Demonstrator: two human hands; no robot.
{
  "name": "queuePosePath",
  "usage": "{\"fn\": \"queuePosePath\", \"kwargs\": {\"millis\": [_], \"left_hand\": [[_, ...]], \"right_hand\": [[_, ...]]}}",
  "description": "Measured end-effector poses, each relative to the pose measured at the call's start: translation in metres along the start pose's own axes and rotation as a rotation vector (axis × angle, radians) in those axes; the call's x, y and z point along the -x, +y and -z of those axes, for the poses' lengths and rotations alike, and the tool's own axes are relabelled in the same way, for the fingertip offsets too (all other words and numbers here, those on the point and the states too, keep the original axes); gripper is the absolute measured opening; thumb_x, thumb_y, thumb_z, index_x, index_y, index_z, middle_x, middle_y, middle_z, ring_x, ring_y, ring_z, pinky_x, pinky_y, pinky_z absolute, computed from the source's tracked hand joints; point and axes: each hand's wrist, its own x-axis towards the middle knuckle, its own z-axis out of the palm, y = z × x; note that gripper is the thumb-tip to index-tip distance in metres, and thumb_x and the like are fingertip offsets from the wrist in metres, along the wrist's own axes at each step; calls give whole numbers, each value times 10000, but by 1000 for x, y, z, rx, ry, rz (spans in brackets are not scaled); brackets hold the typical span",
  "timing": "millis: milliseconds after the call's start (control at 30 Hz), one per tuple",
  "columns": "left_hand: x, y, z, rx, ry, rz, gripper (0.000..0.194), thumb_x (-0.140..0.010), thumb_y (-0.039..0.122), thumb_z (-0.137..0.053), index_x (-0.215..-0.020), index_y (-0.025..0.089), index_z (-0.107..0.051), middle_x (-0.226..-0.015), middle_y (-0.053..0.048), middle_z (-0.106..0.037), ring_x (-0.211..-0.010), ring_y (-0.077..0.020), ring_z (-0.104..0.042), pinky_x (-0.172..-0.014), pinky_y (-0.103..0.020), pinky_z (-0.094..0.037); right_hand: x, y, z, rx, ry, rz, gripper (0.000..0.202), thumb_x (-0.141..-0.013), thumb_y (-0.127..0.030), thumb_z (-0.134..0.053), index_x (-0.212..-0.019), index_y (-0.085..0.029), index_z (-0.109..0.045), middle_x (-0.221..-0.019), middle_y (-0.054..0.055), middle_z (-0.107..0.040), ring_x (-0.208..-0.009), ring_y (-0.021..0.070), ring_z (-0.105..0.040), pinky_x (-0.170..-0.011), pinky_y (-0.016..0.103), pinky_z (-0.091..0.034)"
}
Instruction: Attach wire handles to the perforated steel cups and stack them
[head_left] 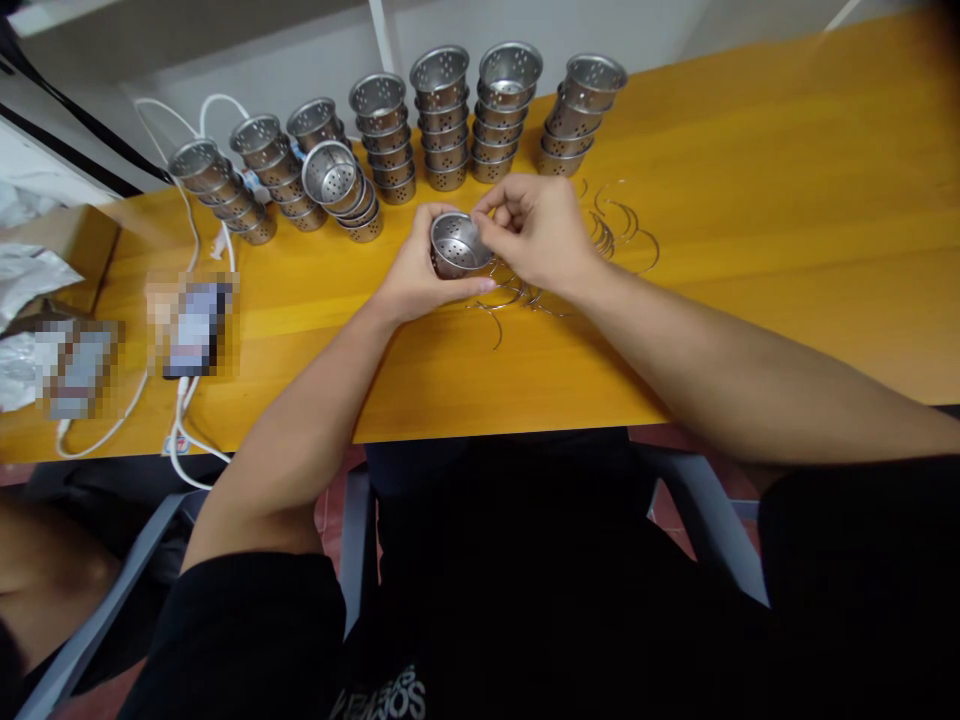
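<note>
My left hand (420, 268) is wrapped around a perforated metal cup (459, 246), tilted so that its open mouth faces me. At the cup's right rim is my right hand (529, 228), thumb and forefinger pinched together. Whatever those fingertips hold, if anything, is too small to make out. Curved thin metal wires (626, 232) lie loose on the table to the right of and beneath my hands. Part of that wire pile is hidden by my right hand and the cup.
Several stacks of perforated cups (448, 130) line the back of the yellow table (750, 220); one stack (341, 190) leans forward. To the left lie two phones with white cables, one phone (196, 330) nearer. A cardboard box (94, 250) sits at far left, near another person's leg (52, 560).
</note>
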Motion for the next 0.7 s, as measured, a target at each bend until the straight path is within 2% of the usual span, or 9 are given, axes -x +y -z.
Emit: {"fn": "queuePosePath", "kwargs": {"millis": [100, 233, 467, 600, 700], "left_hand": [[0, 4, 0, 31, 3, 44, 1197, -817, 965, -1167, -1620, 322, -555, -1462, -83, -692, -1353, -356, -856, -1218, -551, -735], [0, 6, 0, 92, -13, 42, 1269, -742, 1079, -1124, -1591, 326, -557, -1496, -87, -679, -1368, -356, -838, -1214, -551, -722], [0, 2, 0, 82, -20, 50, 1226, -771, 956, -1197, -1599, 313, -562, -1509, -91, -701, -1363, -355, -853, -1208, -538, -737], [0, -1, 0, 86, -29, 5, 1217, -802, 940, -1186, -1631, 317, -548, -1527, -104, -697, -1360, -354, -853, -1197, -535, -742], [1, 0, 1, 82, -31, 1, 1203, -813, 932, -1181, -1631, 317, -548, -1527, -103, -695, -1360, -352, -847, -1203, -538, -739]], "right_hand": [[0, -2, 0, 0, -8, -17, 578, -1027, -869, -1011, -1001, -356, -746, -768, 28, -621, -748, 318, -620, -651, 458, -554], [0, -3, 1, -5, -18, -15, 568, -1023, -863, -1004, -972, -359, -747, -780, 30, -643, -739, 312, -614, -659, 470, -568], [-1, 3, -1, 10, -6, -25, 555, -1023, -844, -1045, -983, -355, -786, -769, 30, -686, -758, 321, -679, -668, 481, -650], [-1, 3, -1, -1, -10, -17, 527, -1043, -805, -1036, -984, -347, -782, -773, 27, -674, -740, 308, -673, -666, 470, -629], [0, 3, -1, -12, -18, -17, 544, -1040, -834, -1017, -1008, -355, -762, -778, 23, -650, -739, 309, -648, -669, 469, -602]]}}
